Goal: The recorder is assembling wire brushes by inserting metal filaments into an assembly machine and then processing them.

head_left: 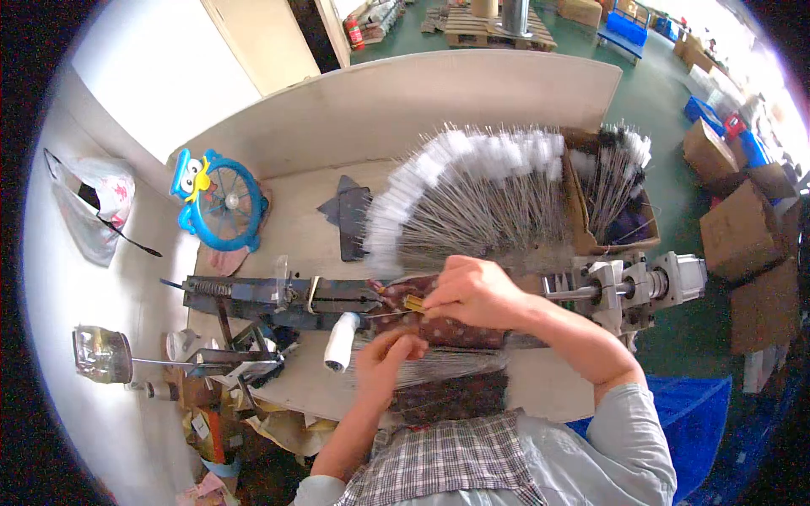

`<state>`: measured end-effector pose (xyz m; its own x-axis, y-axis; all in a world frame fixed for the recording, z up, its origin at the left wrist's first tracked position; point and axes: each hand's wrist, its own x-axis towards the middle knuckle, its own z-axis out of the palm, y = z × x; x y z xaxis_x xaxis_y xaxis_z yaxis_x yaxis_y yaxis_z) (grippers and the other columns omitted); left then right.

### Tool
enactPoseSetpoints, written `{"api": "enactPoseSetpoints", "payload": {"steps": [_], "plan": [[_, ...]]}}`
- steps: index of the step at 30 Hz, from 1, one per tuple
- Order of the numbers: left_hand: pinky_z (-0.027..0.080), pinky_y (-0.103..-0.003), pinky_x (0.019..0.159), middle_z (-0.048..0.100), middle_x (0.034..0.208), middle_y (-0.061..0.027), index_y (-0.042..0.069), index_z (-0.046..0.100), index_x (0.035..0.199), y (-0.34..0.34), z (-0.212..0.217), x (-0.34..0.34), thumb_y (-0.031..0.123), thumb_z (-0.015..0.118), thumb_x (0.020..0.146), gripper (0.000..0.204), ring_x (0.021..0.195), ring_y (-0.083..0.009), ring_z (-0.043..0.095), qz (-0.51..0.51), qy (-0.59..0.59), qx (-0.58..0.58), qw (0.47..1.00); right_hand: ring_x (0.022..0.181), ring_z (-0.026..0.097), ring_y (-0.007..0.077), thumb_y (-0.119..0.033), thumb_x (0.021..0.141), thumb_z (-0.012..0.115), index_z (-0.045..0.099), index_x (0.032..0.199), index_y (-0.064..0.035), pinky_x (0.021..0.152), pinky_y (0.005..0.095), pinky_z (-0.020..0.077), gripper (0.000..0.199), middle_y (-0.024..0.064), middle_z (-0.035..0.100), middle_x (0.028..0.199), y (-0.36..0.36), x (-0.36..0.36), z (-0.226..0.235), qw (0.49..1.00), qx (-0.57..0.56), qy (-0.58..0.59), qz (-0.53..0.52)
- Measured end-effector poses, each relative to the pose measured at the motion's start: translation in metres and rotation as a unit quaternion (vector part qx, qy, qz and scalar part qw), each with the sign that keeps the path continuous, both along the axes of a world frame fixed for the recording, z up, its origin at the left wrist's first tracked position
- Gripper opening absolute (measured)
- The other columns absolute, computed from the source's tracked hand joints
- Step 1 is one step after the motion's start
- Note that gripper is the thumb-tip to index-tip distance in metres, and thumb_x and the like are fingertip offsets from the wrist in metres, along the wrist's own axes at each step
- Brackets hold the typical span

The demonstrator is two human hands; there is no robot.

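Note:
My right hand (472,291) is closed in a pinch on a small yellow, brass-coloured piece (413,303), held over a dark red dotted cloth (464,332). Just below and to the left, my left hand (390,356) has its fingers curled together; whatever lies between them is too small to make out. Beside it is a white cylinder (340,341), tilted, with a bluish end toward the cloth. Thin wires (447,368) lie in a bundle to the right of my left hand. Behind both hands, many white-tipped wire brushes (472,185) fan out across the bench.
A long metal fixture with a spring (211,288) runs left; a shaft machine (624,287) stands right. A box of brushes (578,202), a blue toy-shaped fan (228,202) and a dark phone-like slab (354,223) are on the bench. A blue bin (675,422) stands at lower right.

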<state>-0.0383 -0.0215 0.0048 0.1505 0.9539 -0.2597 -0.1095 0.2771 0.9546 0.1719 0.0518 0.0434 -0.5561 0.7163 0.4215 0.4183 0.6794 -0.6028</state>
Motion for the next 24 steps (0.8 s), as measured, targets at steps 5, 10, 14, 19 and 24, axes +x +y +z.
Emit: {"api": "enactPoseSetpoints", "payload": {"steps": [5,10,14,19,24], "plan": [[0.048,-0.028,0.065,0.061,0.082,-0.0071,-0.002,0.059,0.098,-0.011,-0.013,-0.048,0.019,0.049,0.09,0.024,0.071,-0.0153,0.058,0.095,-0.011,-0.105,0.99,0.07,0.055,0.0209,-0.019,0.067,0.067,0.067,0.073,-0.0116,0.063,0.0324,0.0478,0.009,0.0001,0.061,0.069,0.009,-0.06,-0.014,0.995,0.049,-0.013,-0.082],[0.047,-0.029,0.06,0.061,0.08,-0.008,-0.003,0.056,0.096,0.008,-0.004,-0.034,0.03,0.049,0.09,0.034,0.069,-0.0153,0.059,0.156,-0.201,-0.094,0.962,0.07,0.055,0.0205,-0.018,0.067,0.065,0.066,0.07,-0.0114,0.064,0.033,0.0475,0.007,0.0001,0.06,0.067,0.013,-0.075,-0.014,0.989,0.054,-0.082,-0.111],[0.044,-0.028,0.053,0.061,0.057,-0.0039,-0.002,0.064,0.061,0.021,-0.025,-0.032,0.037,0.068,0.076,0.042,0.053,-0.0122,0.056,-0.025,0.293,0.033,0.955,0.071,0.056,0.0207,-0.018,0.067,0.065,0.066,0.069,-0.0113,0.065,0.0329,0.0473,0.007,0.0009,0.06,0.065,0.01,-0.077,-0.008,0.988,0.041,-0.095,-0.114],[0.045,-0.029,0.054,0.064,0.066,-0.0057,-0.001,0.068,0.075,0.026,-0.029,-0.025,0.037,0.067,0.075,0.037,0.056,-0.0124,0.057,-0.013,0.32,0.031,0.947,0.072,0.057,0.0215,-0.015,0.071,0.062,0.066,0.079,-0.0108,0.065,0.0331,0.0482,0.01,0.0024,0.061,0.072,0.007,-0.061,0.0,0.99,0.075,-0.075,-0.093],[0.048,-0.03,0.056,0.061,0.077,-0.009,0.0,0.054,0.092,0.018,-0.042,0.003,0.017,0.062,0.078,0.023,0.061,-0.0161,0.059,0.1,-0.19,-0.075,0.974,0.072,0.057,0.0257,-0.012,0.074,0.055,0.059,0.083,-0.0105,0.063,0.0372,0.0478,0.01,0.0058,0.057,0.075,-0.035,-0.022,-0.006,0.992,0.074,-0.025,-0.096]]}}
